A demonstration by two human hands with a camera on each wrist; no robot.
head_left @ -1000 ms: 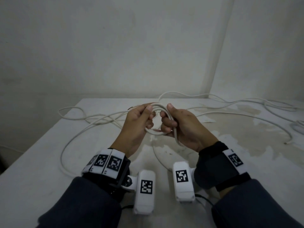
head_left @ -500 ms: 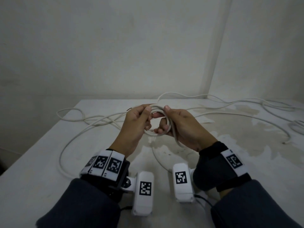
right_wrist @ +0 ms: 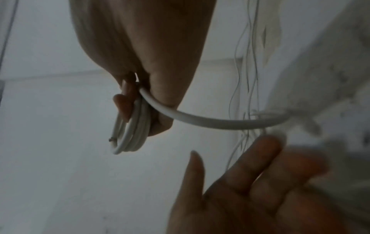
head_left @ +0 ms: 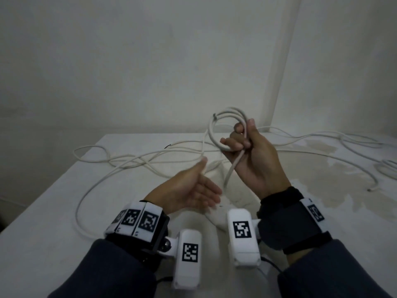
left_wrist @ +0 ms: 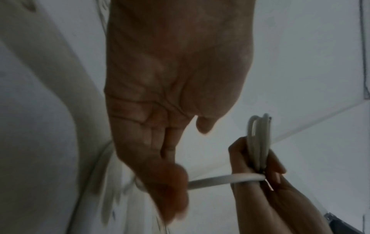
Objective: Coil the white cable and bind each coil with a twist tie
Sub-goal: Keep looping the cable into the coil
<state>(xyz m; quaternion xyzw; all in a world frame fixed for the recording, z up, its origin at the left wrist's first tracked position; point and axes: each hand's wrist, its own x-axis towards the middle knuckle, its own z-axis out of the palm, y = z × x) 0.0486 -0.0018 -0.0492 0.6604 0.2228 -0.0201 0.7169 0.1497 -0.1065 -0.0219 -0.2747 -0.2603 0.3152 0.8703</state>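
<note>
My right hand (head_left: 241,141) grips a small coil of white cable (head_left: 216,125), raised above the table (head_left: 38,214) at centre right. Its cut end sticks out at the coil's top left. One strand (head_left: 233,168) hangs from my fist down to the table. In the right wrist view the coil (right_wrist: 132,133) is pinched between thumb and fingers, and the strand (right_wrist: 210,121) arcs off to the right. My left hand (head_left: 205,183) is open below and left of the coil, fingers straight, holding nothing. The left wrist view shows its flat palm (left_wrist: 170,79) beside the coil (left_wrist: 258,142).
Long loose loops of the white cable (head_left: 129,162) sprawl over the table's left and far side, and more runs off to the right (head_left: 322,136). A short thin dark piece (head_left: 167,146) lies near the far edge. Walls meet in a corner behind the table.
My left hand has let go of the coil and dropped, open, toward me. The right hand has lifted the coil up and to the right on its own.
</note>
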